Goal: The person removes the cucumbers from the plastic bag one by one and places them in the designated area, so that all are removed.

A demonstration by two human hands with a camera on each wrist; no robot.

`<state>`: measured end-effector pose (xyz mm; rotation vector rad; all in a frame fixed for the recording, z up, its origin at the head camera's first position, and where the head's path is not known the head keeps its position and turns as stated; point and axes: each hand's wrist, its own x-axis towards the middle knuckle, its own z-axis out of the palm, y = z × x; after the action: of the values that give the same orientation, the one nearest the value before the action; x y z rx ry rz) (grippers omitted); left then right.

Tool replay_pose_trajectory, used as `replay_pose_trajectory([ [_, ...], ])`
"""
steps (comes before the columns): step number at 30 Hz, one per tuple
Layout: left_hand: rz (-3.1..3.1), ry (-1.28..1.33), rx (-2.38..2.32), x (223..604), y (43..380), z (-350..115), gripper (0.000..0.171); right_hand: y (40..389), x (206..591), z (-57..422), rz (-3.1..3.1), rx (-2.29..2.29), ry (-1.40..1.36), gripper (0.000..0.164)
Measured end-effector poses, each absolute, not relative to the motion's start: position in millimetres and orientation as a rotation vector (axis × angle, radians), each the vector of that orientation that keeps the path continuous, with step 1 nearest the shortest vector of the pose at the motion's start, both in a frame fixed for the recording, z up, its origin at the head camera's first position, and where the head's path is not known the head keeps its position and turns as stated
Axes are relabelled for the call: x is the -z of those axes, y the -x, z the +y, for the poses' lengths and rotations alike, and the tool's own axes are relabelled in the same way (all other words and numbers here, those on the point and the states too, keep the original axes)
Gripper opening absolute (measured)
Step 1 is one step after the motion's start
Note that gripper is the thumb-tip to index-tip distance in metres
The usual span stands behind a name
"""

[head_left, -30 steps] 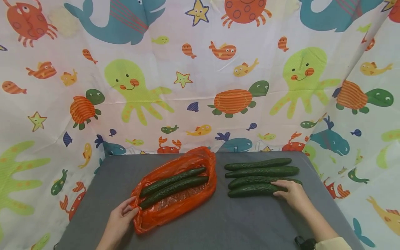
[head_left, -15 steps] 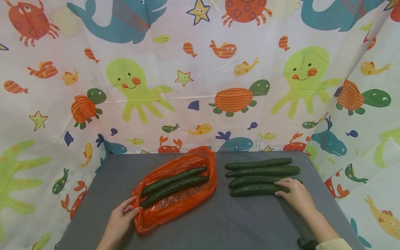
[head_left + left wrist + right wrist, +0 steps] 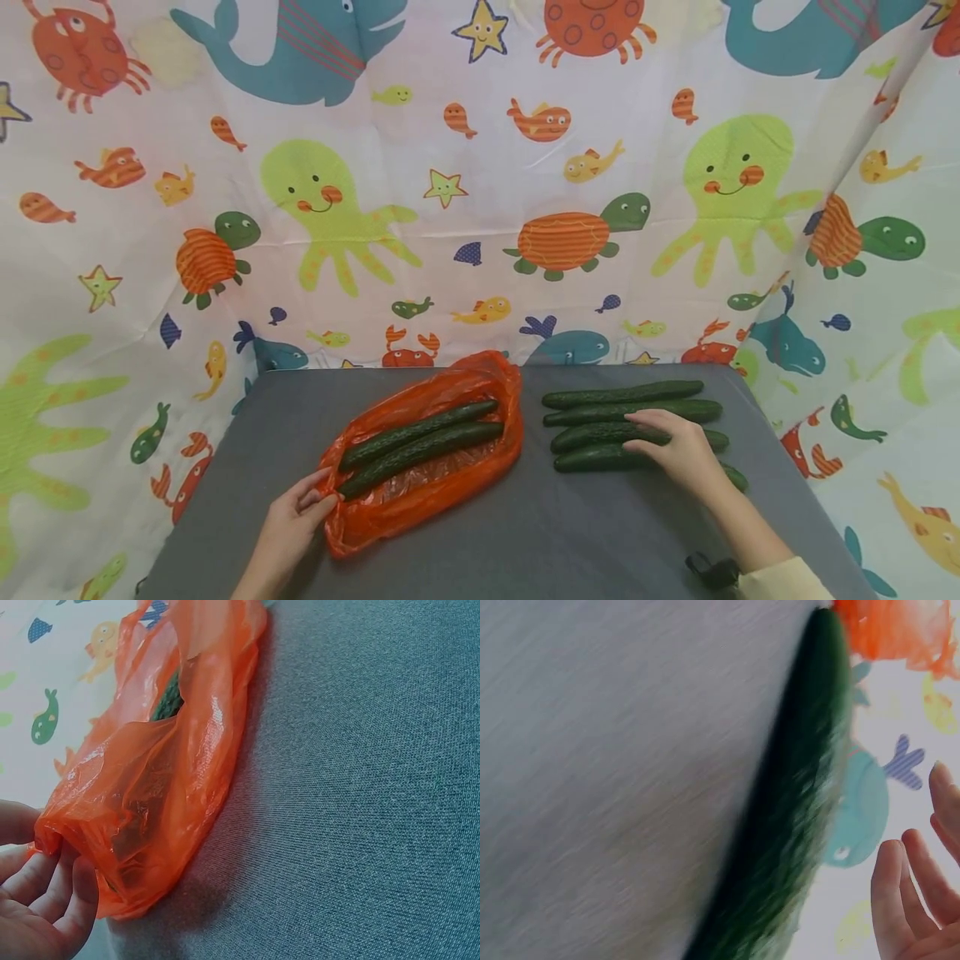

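My left hand (image 3: 298, 517) pinches the near-left rim of an orange plastic bag (image 3: 438, 507), its mouth spread on the table. Close up in the left wrist view, thumb and fingers grip the gathered plastic (image 3: 67, 817). Two dark green cucumbers (image 3: 423, 450) lie side by side in the bag. To the right, several more cucumbers (image 3: 592, 457) form a row. Over the nearer ones hovers my right hand (image 3: 682, 454), fingers and thumb apart, nothing between them; it partly hides them. One cucumber (image 3: 795, 787) looms large in the right wrist view, the fingers apart from it.
A grey cloth-covered table (image 3: 510, 550) lies under everything. Behind and beside it hangs a white curtain (image 3: 480, 225) printed with sea animals. A small black object (image 3: 712, 572) is by my right wrist.
My right hand has left the right part of the nearest cucumber, moving left and slightly up, with its fingers spread wider. My left hand and the bag have stayed put.
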<state>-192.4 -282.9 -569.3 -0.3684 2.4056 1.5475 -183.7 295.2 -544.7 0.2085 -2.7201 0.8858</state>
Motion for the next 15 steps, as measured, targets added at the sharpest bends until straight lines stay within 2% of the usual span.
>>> replay_pose_trajectory([
  [15, 2.388, 0.368, -1.569, 569.8, 191.6, -282.2, 0.051, 193.4, 514.4, 237.6, -2.536, -1.074, -0.423, 0.039],
])
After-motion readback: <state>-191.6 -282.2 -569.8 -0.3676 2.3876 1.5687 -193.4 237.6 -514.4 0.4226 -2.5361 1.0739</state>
